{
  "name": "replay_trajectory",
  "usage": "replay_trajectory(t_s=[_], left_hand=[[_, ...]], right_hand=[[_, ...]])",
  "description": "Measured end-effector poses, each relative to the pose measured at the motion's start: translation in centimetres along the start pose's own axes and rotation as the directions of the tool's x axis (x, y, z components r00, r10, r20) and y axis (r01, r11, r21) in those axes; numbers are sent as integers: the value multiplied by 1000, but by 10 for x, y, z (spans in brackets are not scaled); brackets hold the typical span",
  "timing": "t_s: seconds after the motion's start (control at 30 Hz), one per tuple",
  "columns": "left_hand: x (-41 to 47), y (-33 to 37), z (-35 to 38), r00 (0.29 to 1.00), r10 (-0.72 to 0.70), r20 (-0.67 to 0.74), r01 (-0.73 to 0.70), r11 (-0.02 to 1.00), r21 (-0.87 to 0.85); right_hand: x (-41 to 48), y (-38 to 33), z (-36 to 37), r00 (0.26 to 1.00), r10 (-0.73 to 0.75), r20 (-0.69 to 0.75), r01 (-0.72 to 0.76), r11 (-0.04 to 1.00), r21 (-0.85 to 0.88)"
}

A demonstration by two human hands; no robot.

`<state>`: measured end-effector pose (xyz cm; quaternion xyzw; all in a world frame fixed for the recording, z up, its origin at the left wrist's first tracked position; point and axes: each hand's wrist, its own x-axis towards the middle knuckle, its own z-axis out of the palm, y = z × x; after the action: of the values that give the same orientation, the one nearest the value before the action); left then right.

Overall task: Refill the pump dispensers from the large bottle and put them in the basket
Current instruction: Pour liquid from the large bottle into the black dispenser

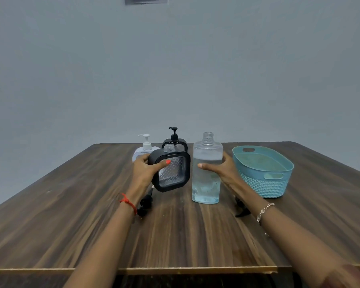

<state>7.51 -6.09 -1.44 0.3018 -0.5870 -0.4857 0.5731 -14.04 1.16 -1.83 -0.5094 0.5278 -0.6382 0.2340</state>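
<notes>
Left hand (142,170) grips uncapped dispenser (170,171), tilted toward bottle (206,169); right hand (220,170) clasps bottle, ready to pour, guessing.

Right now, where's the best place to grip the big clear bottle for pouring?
Around the flat mid-body of the large bottle, from its right, where the right hand is. It stands upright, uncapped, liquid low; the narrow neck offers less hold.

Table (71,215): dark brown wood grain, paler front edge.
Basket (264,185): teal, woven-look lower wall.
Large bottle (206,173): clear, pale blue liquid.
Open dispenser (172,173): black frame, clear diamond-quilted panel.
Rear dispensers: one black (174,140), one white (145,147).
Wrist thread (128,202): red.
Thumbnail (168,162): orange-red.
Wall (175,69): grey-blue.
</notes>
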Motion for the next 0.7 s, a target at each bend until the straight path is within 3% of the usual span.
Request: replay_trajectory(t_s=[0.2, 0.3, 0.47, 0.7], left_hand=[[-4, 5, 3, 999, 28, -33, -27, 999, 23], [-6, 9, 3, 998, 42, -55, -40, 999, 36], [-7, 16, 6, 989, 79, -125, -71, 995, 69], [-6, 18, 10, 984, 93, -154, -70, 987, 148]], right_hand=[[-6, -2, 16, 974, -132, -185, 123, 991, -61], [-6, -12, 19, 949, -210, -236, 161, 965, -208], [-6, -39, 16, 906, -409, -112, 284, 782, -555], [-3, -74, 19, 870, -492, 29, 354, 584, -731]])
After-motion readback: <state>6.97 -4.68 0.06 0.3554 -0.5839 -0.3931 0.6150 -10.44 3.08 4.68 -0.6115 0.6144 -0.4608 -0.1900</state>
